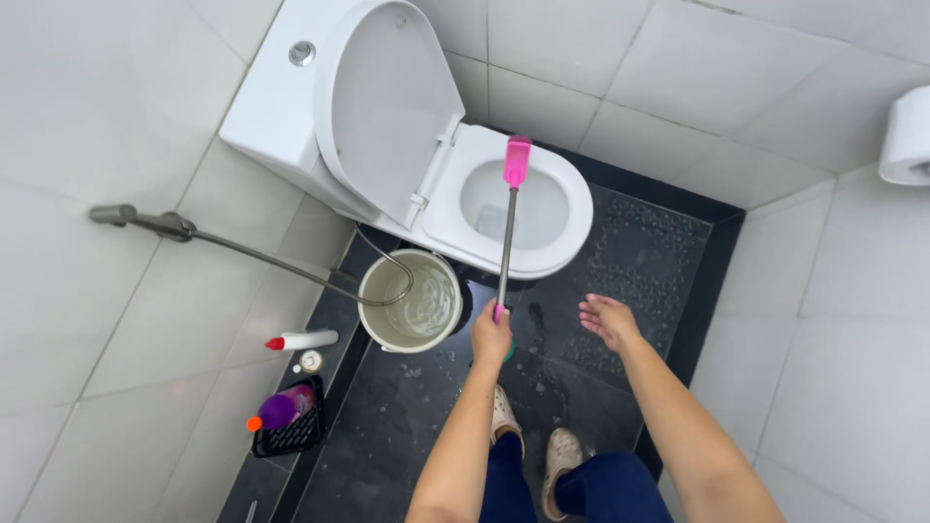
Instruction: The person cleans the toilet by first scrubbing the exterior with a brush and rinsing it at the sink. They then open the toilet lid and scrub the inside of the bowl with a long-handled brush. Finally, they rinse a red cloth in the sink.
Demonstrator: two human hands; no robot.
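Floor (407,426): dark, wet tile
Walls (116,320): pale tile
Left hand (491,336): clenched round brush (508,221) handle over toilet (572,208)
Right hand (608,320): released, spread, holding nothing

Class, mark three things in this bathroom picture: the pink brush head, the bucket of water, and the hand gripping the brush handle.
pink brush head (516,161), head view, middle of the flat pink head over the bowl.
bucket (374,324), head view, left rim.
left hand (491,336), head view, back of the hand closed round the handle.

Site was a small tiled bathroom: white toilet (426,165) with raised lid at far centre, hose sprayer (145,222) on left wall, paper roll (906,136) at right.
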